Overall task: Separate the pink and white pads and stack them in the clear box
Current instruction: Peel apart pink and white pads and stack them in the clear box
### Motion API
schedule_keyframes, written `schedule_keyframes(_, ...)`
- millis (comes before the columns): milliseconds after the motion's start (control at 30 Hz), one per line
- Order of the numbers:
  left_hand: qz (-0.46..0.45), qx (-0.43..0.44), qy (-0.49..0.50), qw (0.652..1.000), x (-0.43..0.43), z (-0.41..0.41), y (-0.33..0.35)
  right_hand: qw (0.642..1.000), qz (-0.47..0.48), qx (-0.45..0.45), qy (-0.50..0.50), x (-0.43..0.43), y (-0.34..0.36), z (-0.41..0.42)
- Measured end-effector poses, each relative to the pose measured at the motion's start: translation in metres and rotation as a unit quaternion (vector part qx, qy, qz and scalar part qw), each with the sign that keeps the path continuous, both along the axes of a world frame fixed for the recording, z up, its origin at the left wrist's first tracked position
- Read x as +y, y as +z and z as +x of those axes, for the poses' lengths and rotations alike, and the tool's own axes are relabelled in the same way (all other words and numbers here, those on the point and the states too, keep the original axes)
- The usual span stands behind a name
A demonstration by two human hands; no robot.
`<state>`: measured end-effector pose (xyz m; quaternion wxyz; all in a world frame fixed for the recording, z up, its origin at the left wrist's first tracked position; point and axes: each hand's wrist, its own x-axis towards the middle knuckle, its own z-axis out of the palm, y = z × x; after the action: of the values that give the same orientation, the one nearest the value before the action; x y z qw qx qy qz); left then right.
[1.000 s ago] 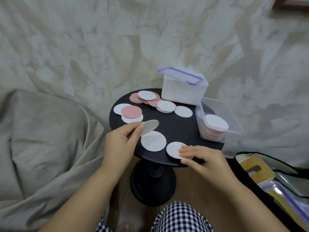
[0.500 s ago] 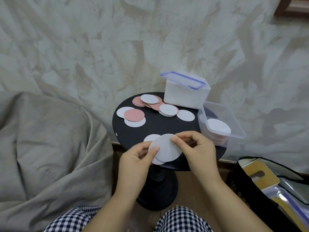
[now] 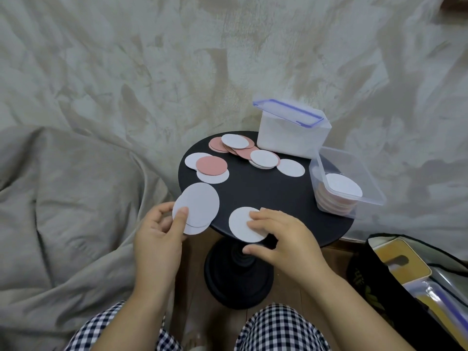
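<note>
your left hand (image 3: 157, 230) pinches two white pads (image 3: 197, 206) at the black table (image 3: 266, 196)'s left edge. your right hand (image 3: 281, 235) presses its fingertips on a third white pad (image 3: 240, 224) at the front edge. the clear box (image 3: 353, 158), part-filled, sits far right.

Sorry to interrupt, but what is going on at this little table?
A person is sorting round pads by colour. The left hand holds white pads at the left edge of the table. The right hand rests its fingers on another white pad lying near the front edge. The clear box on the right holds a pink stack with a white one on top; more pink and white pads lie loose at the back.
</note>
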<state>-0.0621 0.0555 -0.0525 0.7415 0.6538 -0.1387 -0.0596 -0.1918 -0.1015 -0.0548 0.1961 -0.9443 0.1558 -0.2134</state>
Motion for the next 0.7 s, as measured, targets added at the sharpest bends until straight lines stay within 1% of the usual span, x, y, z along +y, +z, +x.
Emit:
schedule_keyframes(67,0.002,-0.003,-0.006,1.0,0.0,-0.002,0.0,0.998,0.026,-0.048,-0.01,0.004,-0.004,-0.005)
schedule_keyframes(167,-0.006,0.0,-0.016,1.0,-0.002,-0.004,0.0,0.982,0.153,-0.103,-0.038,0.007,0.005,-0.011)
schedule_keyframes(267,0.0,0.004,-0.04,0.999,-0.008,-0.008,0.001,0.959,0.23,-0.143,-0.078,0.004,0.019,-0.016)
schedule_keyframes(333,0.0,0.019,-0.09,0.996,-0.015,-0.013,0.003,0.94,0.281,-0.167,-0.096,0.001,0.024,-0.015)
schedule_keyframes(400,-0.003,0.043,-0.17,0.985,-0.023,-0.021,0.009,0.922,0.321,-0.187,-0.108,0.0,0.025,-0.013)
schedule_keyframes(467,0.002,0.046,-0.234,0.971,-0.029,-0.029,0.014,0.906,0.345,-0.218,-0.117,0.0,0.024,-0.011)
schedule_keyframes(533,0.006,0.035,-0.273,0.961,-0.034,-0.035,0.018,0.892,0.356,-0.246,-0.129,0.001,0.023,-0.008)
schedule_keyframes(700,0.014,0.004,-0.325,0.946,-0.042,-0.04,0.021,0.879,0.363,-0.277,-0.138,0.002,0.024,-0.005)
